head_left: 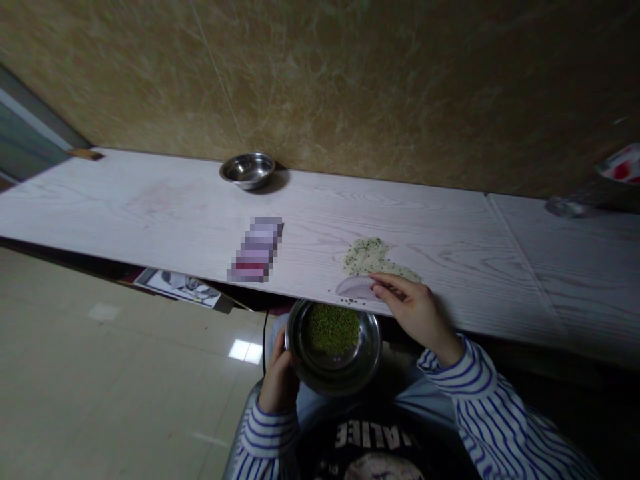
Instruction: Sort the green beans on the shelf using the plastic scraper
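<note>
Low in front of my lap, my left hand [281, 373] grips the left rim of a steel bowl [371, 350], which is tilted just under the table's front edge. Green mung beans [333, 329] cover its bottom. My right hand [407, 303] pinches a clear half-round plastic piece, which looks like a protractor [354, 287], and rests it at the table edge above the bowl. Behind it, white rice grains mixed with green beans [370, 257] lie spread on the table. A few loose beans [353, 302] sit between the protractor and the edge.
On the pale wood-grain table [165, 220] a second steel bowl [249, 171] stands by the wall. A blurred-out flat object [257, 250] lies left of the rice. A clear bottle [570, 205] lies at the far right. Papers [183, 285] stick out under the tabletop.
</note>
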